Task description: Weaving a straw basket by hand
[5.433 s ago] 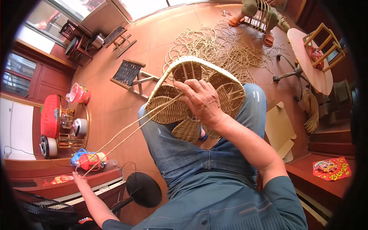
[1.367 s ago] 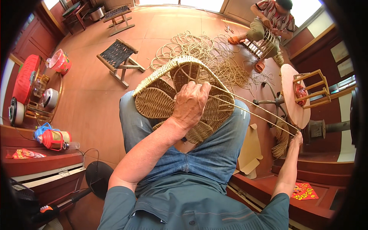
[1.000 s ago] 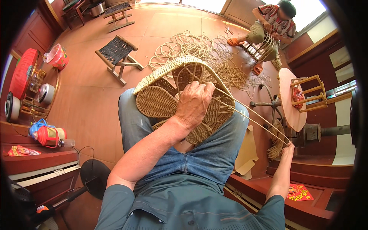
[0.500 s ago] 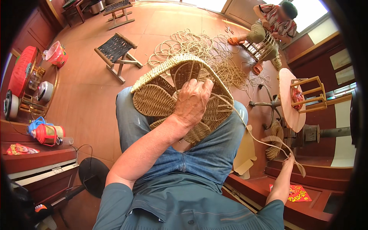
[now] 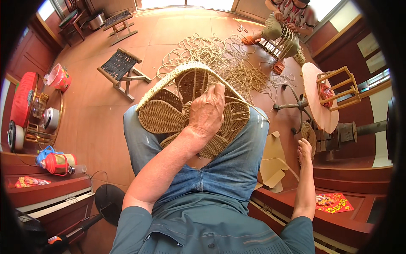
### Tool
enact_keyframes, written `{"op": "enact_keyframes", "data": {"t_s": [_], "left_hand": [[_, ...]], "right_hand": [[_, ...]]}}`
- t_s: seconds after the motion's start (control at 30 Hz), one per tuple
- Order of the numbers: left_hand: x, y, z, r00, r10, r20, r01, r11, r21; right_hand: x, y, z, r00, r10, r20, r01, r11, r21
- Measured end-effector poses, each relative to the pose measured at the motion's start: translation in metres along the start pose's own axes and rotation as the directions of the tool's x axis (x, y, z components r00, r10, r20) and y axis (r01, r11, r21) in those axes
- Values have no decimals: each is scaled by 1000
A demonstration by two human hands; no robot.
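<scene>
Teal shirt [image 5: 190,224] & blue jeans [image 5: 146,146] of the seated person, seen from above. Woven seat [image 5: 186,86] w/ brown petal shapes & a pale rim rests across the knees. L hand [image 5: 207,110] is clamped on it nr the middle, fingers bent & together; fingertips hidden, so can't tell if they also pinch cord. R hand [image 5: 305,150] is out to the R, well apart from L, fingers loosely stretched, just beside a rope coil [image 5: 308,133]; a thin strand [image 5: 281,163] runs toward its forearm.

Nr the R knee, flat cardboard [image 5: 272,163]; lower R, red-brown desk [image 5: 338,220] w/ a red picture card [image 5: 334,202]. To L, another desk [image 5: 42,190] bears a red-&-yellow lantern [image 5: 59,164].

Beyond the knees: reddish tiled floor [image 5: 93,106], black-webbed stool [image 5: 120,67] to L, big loose heap of cord [image 5: 220,63] ahead, pale tabletop [image 5: 319,97] w/ a small wooden frame [image 5: 340,89] to R.

Upper R, a 2nd person [image 5: 292,17] in orange slippers, hands on a slatted frame [image 5: 277,46]. Farthest, bright doorway [image 5: 186,3].
</scene>
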State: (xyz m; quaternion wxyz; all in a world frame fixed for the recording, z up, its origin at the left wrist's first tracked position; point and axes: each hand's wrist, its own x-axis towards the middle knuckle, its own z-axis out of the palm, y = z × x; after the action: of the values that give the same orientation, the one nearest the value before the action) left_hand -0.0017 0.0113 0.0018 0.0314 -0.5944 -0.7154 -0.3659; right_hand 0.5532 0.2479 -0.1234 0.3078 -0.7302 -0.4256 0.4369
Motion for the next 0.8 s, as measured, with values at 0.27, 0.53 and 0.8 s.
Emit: {"op": "enact_keyframes", "data": {"t_s": [0.27, 0.53, 0.8], "left_hand": [[-7, -5, -12, 988, -102, -115, 67, 960, -272], [-22, -40, -56, 864, -348, 363, 420, 103, -902], [-31, -57, -72, 892, -355, 281, 425, 443, -790]], "right_hand": [[-96, -90, 121, 741, -628, 236, 661, 744, -94], [-283, -154, 237, 404, -861, 307, 887, 451, 96], [-339, -156, 316, 46, -942, 334, 994, 75, 77]]}}
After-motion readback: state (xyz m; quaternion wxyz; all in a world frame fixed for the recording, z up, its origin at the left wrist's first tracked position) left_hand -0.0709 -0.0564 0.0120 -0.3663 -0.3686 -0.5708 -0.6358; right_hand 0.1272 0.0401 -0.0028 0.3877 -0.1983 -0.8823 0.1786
